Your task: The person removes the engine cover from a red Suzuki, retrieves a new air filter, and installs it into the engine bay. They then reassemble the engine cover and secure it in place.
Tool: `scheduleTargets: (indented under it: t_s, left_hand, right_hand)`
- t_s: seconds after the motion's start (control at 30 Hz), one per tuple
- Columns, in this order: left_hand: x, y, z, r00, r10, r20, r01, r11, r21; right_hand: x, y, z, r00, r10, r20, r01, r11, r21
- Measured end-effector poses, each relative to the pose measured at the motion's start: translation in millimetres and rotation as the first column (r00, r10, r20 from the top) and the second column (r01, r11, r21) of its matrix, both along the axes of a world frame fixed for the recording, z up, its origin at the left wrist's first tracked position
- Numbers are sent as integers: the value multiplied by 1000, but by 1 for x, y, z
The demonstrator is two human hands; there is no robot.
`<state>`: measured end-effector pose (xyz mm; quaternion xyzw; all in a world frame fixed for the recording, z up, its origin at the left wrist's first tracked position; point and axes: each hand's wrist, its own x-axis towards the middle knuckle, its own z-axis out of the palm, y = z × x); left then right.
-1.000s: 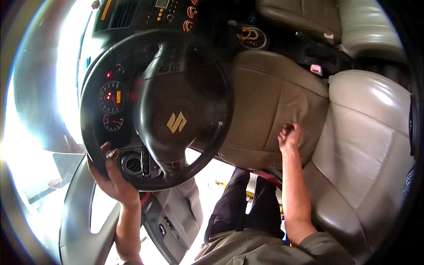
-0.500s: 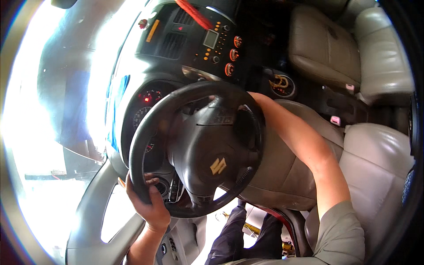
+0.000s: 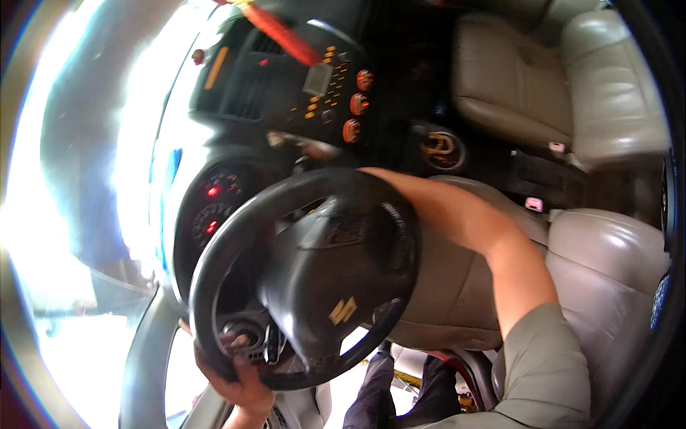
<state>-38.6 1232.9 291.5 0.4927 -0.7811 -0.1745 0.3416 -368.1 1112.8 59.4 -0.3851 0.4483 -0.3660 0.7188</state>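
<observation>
A black steering wheel [image 3: 307, 279] fills the middle of the view. My left hand [image 3: 239, 386] grips its lower rim from below, fingers curled around it near the ignition area [image 3: 243, 336]. My right arm reaches from the lower right across the grey driver's seat [image 3: 457, 293]. My right hand [image 3: 400, 191] lies at the wheel's upper right rim; its fingers are hidden behind the rim, near a stalk [image 3: 307, 146].
Behind the wheel are the gauges [image 3: 214, 207] with red lights and the centre console [image 3: 336, 86] with orange buttons. A red strap [image 3: 282, 28] hangs at the top. The grey passenger seat [image 3: 514, 79] is at the upper right, with glaring bright glass on the left.
My right hand left the driver's seat cushion and reached up to the wheel's upper rim. My left hand stayed on the lower rim. The view shifted toward the dashboard.
</observation>
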Motion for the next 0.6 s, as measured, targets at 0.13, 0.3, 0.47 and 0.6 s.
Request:
scheduleTargets:
  t_s: [0.13,0.3,0.47,0.6]
  left_hand:
    - [2,5,0,998,64,-14,-65,998,-9]
    - [2,-2,2,1000,18,24,-18,1000,-10]
    - [16,-11,11,975,-172,141,181,982,-51]
    - [35,-35,40,657,-596,463,696,715,-67]
  right_hand:
    - [15,-23,5,995,73,-72,-75,997,-19]
    - [17,-38,8,983,124,-134,-127,992,-16]
    - [17,-47,14,979,119,-167,-124,992,-23]
    - [20,-48,19,980,91,-175,-97,995,-27]
